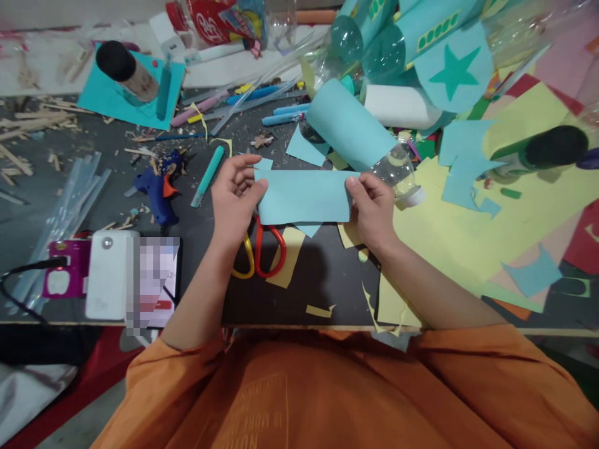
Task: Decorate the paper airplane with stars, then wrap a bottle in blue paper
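Observation:
A light blue strip of paper (304, 196) is stretched level between my two hands, above the dark table. My left hand (236, 190) pinches its left end, thumb in front. At the other end, my right hand (373, 202) grips the right edge between thumb and fingers. Below the strip show the red and yellow handles of scissors (270, 252); their blades are hidden. Behind it lies a clear plastic bottle (397, 171) wrapped in light blue paper. A teal marker (208, 176) rests left of my left hand.
To the left are a blue glue gun (156, 193), clear glue sticks (65, 224), a white power bank (110, 274) and a phone (161, 280). Yellow paper sheets (449, 249) spread rightward. More wrapped bottles (388, 47) and a black-capped bottle (126, 72) stand or lie at the back.

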Demonstrator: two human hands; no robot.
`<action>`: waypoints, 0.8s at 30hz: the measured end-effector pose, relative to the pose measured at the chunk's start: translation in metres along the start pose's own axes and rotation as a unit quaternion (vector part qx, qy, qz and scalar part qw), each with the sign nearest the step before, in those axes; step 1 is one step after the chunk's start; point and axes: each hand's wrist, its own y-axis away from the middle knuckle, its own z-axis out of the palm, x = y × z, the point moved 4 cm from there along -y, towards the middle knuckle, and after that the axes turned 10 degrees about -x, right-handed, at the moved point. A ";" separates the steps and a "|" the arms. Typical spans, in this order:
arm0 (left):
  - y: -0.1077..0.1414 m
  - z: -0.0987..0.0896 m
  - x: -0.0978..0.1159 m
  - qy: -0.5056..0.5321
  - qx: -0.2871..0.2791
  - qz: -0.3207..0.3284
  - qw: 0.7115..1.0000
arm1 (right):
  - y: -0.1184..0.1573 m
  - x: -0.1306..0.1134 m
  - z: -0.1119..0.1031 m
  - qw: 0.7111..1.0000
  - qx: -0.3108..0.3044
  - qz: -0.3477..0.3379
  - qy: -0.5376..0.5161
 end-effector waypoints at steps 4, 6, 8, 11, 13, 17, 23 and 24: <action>0.000 0.000 -0.002 0.010 0.025 -0.004 1.000 | 0.001 -0.003 0.000 1.000 0.009 -0.013 0.009; 0.001 0.000 -0.002 -0.010 0.056 0.003 0.998 | 0.001 -0.004 0.000 1.000 0.013 -0.022 0.012; 0.003 0.000 0.000 -0.022 0.084 0.008 0.996 | 0.001 -0.005 -0.001 0.999 0.016 -0.027 0.020; 0.003 0.003 0.002 0.022 0.087 0.003 0.996 | 0.001 -0.002 -0.003 0.999 0.028 -0.024 0.027; 0.004 0.003 0.005 0.050 0.082 -0.003 0.995 | 0.000 0.000 -0.004 0.999 0.032 -0.019 0.022; 0.004 0.002 0.014 0.019 0.082 0.007 0.996 | -0.002 0.004 -0.007 0.999 0.038 -0.021 0.001; 0.002 0.001 0.014 -0.010 0.036 -0.003 0.999 | -0.006 0.004 -0.010 0.998 0.051 -0.025 -0.003; 0.002 0.001 0.013 -0.015 0.032 -0.004 0.999 | -0.006 0.004 -0.010 0.998 0.051 -0.022 -0.003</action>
